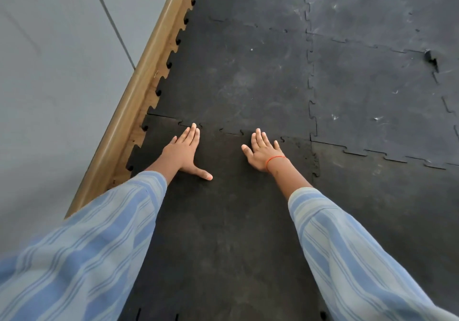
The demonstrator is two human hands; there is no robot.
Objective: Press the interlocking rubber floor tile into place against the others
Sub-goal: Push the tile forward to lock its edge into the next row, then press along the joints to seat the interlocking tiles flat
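A black rubber floor tile (223,221) with puzzle-shaped edges lies under both my arms. Its far edge meets another black tile (238,77) along a toothed seam (231,131). My left hand (185,150) rests flat, palm down, on the near tile, fingertips at the seam and thumb spread to the right. My right hand (264,150), with an orange thread at the wrist, also lies flat with fingers spread, fingertips just short of the seam. Neither hand holds anything. The seam shows small gaps between the hands.
More dark tiles (377,92) are laid to the right, one with a lifted corner (431,58). A wooden skirting board (139,89) runs along a grey wall (54,72) on the left, with a strip of bare floor beside the tiles' toothed edge.
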